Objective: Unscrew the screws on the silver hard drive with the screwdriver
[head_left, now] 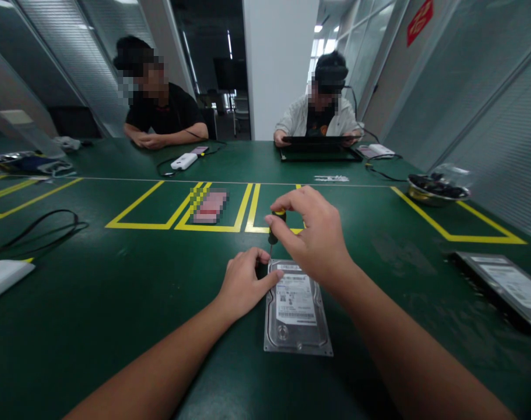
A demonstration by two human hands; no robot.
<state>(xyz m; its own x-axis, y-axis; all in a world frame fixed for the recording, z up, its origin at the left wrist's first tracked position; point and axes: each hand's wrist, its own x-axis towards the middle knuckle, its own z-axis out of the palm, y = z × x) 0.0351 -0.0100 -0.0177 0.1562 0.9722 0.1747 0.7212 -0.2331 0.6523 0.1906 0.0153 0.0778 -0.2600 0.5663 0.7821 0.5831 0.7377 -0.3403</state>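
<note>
Fingers of right hand point(311, 233) pinch screwdriver point(274, 228) upright over hard drive point(296, 309); left hand point(243, 283) curls against its corner.

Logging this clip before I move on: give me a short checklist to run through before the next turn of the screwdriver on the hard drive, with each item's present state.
1. Hard drive lies flat on the green table, label up: ok.
2. Left hand steadies the drive at its far left corner: ok.
3. Right hand pinches the top of the screwdriver with its fingertips: ok.
4. Screwdriver stands roughly upright over that corner: ok.
5. Tip seated in a screw head: cannot tell, the left hand hides it.
6. Second drive to the right lies apart from the work: ok.
</note>
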